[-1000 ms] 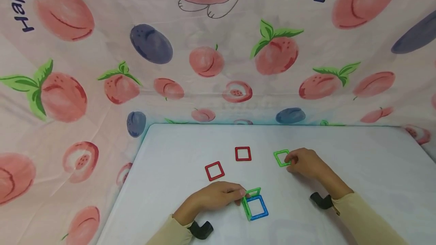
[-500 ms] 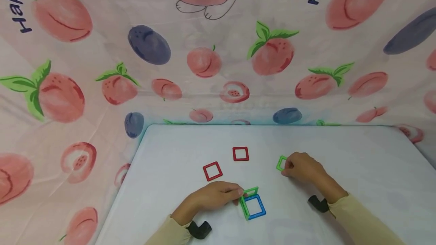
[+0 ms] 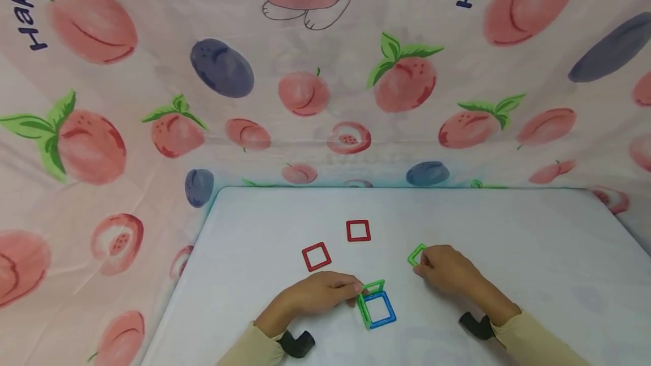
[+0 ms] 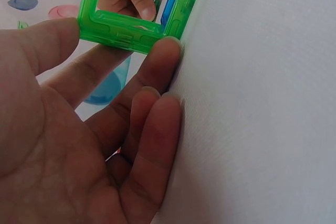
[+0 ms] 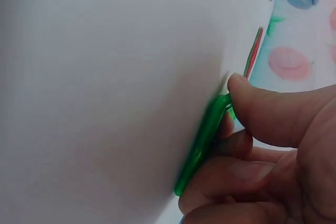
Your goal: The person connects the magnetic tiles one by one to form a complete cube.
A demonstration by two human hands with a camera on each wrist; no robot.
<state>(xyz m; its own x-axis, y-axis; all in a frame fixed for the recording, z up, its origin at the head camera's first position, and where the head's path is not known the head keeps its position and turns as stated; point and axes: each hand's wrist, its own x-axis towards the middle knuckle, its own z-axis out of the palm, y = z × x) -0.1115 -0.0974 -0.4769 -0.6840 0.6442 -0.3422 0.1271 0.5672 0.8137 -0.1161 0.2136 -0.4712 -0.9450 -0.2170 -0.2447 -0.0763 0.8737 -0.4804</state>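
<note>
My left hand point(image 3: 320, 293) pinches the corner of a green square magnetic tile point(image 4: 123, 39) between thumb and fingers. This tile point(image 3: 364, 312) stands on the left side of a flat blue square magnetic tile point(image 3: 391, 305). Another green tile point(image 3: 375, 283) stands along the blue one's back side. Off to the right, my right hand point(image 3: 450, 269) pinches a separate green square tile point(image 3: 413, 254) between thumb and fingers. That tile point(image 5: 202, 142) is tilted close to the table; whether it touches the surface I cannot tell. The right fingers hide part of it.
Two red square tiles, one farther back point(image 3: 358, 222) and one to the left point(image 3: 305, 260), lie flat on the white table point(image 3: 508, 230). A fruit-printed cloth point(image 3: 305, 44) hangs behind the table. Black curved pieces point(image 3: 297, 344) sit at both wrists.
My right hand has drawn its green tile nearer along the table and turned it. The left hand stays at the standing green tiles. The whole view has shifted slightly.
</note>
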